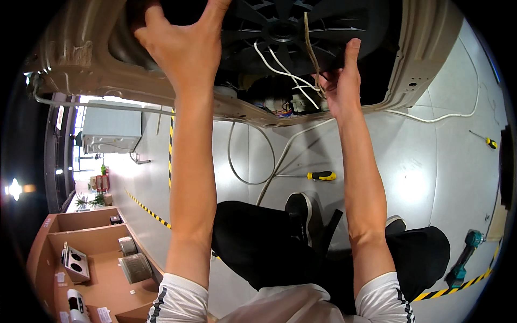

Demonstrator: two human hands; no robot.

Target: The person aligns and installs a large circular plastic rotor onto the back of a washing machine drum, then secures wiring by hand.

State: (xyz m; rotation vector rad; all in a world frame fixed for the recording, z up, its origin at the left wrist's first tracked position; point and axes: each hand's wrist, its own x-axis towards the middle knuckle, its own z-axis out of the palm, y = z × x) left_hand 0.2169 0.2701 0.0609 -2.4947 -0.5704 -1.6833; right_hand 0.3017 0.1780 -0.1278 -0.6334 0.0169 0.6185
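A large black round part [282, 31] with ribs spreading from its hub sits in a tan metal appliance casing [81, 64]. My left hand [186, 46] reaches up to its left side, thumb and fingers spread wide; the fingertips run out of the frame. Low on the right, my right hand [343, 86] has its thumb pointing up before the black part and its fingers curled at a brown cable [308, 43]. White cables [285, 70] hang beside that cable, their upper ends loose. Coloured wires [284, 111] show inside the casing's lower opening.
On the grey floor lie a yellow-black screwdriver [321, 176], another screwdriver [490, 143], a teal power drill [463, 258] and a looped grey hose [230, 153]. A brown partitioned box [102, 220] with parts stands lower left. Farther off is a white appliance [112, 126].
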